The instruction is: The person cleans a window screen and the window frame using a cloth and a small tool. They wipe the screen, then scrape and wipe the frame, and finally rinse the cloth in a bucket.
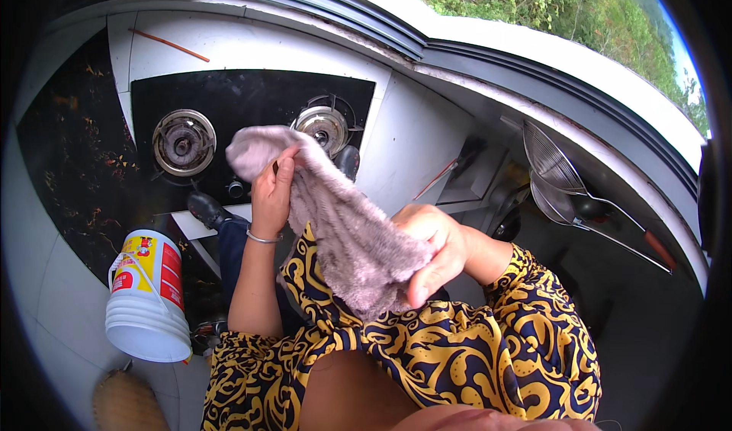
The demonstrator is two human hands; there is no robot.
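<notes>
A fluffy grey-pink cloth (354,219) stretches between my two hands, in front of my body. My left hand (275,191), with a metal bangle at the wrist, grips its upper left part, and a loose end flops over beyond the fingers. My right hand (437,248) pinches the lower right part between thumb and fingers. Behind the cloth lies a black two-burner gas cooktop (251,96). Its left burner (184,142) shows whole, while the cloth partly hides the right burner (323,127).
A white plastic bucket (148,322) with a printed label stands at left. Wire strainers (552,162) hang or lean at right below the window sill (492,68). A thin orange stick (168,45) lies behind the cooktop. A dark shoe (207,209) shows at the cooktop's front edge.
</notes>
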